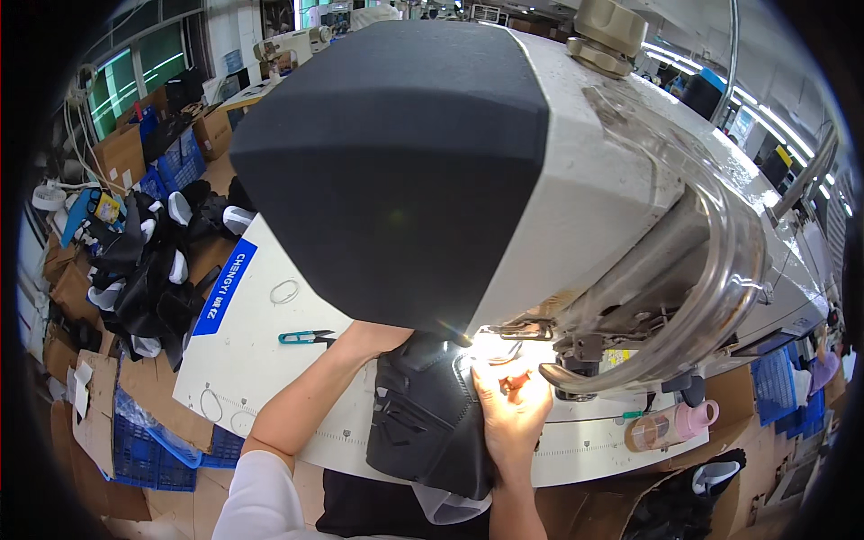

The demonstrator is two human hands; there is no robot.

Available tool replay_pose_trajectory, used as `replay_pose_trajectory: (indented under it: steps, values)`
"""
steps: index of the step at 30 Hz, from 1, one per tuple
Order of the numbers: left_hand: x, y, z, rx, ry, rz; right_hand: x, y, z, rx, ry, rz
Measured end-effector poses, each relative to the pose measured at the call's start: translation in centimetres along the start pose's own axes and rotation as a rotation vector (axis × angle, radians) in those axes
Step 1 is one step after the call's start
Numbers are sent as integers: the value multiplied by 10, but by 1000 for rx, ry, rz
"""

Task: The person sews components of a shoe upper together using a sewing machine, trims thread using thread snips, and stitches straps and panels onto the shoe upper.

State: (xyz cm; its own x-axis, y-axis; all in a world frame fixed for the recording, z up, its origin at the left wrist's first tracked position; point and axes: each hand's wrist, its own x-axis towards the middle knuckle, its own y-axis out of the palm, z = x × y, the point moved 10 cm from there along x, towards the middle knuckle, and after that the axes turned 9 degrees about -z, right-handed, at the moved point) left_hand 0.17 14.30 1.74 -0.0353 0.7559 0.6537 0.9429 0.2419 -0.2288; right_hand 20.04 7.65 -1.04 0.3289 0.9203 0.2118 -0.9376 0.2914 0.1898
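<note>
A black shoe upper (423, 418) with stitched seams and slits lies on the white sewing machine table (315, 418), its pale lining hanging over the front edge. My right hand (515, 409) is at its right edge under the bright lamp, fingers curled and pinched on it close to the needle area. From the lower left my left forearm (310, 396) reaches behind the dark machine head; the hand itself is hidden there. The sewing machine (396, 171) fills the upper middle, with a clear curved guard (720, 261) on its right.
Teal thread snips (306, 337) and loose thread loops (284, 291) lie on the left of the table. A pink-lidded bottle (670, 426) rests at the right. Piled black shoe uppers (148, 270), cardboard and blue crates (148, 463) stand left; another box of uppers (688, 504) is lower right.
</note>
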Motion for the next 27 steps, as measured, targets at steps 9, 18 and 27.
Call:
replay_pose_trajectory:
  steps: [9,18,27]
  values:
    - [-11,10,36,-143,-447,104,-2,0,5,-25,52,135]
    - [4,-5,-9,-20,-239,-102,7,-8,-9,-42,100,114]
    - [-6,-8,3,-172,-430,-132,18,-14,-9,-203,56,91]
